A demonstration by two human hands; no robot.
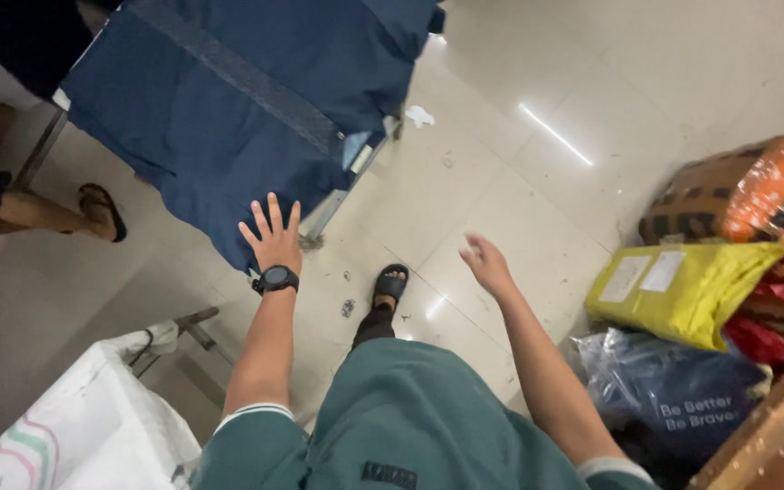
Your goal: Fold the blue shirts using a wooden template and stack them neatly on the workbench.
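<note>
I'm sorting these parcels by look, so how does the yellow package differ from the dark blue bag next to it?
The yellow package is opaque, bright and carries two pale labels; the dark blue bag is glossy, crinkled plastic with white print and no label showing. The yellow package lies farther from the person, partly on the dark blue bag. Both are soft mailers lying on the floor in the pile to the person's right.

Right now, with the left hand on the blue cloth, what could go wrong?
1. The blue cloth hangs over the table edge; the left hand rests on its low corner and could drag it onto the floor.
2. The right hand is blurred in mid-air, empty, beside the yellow parcel; it might knock the pile.
3. Another person's foot stands close by.
</note>
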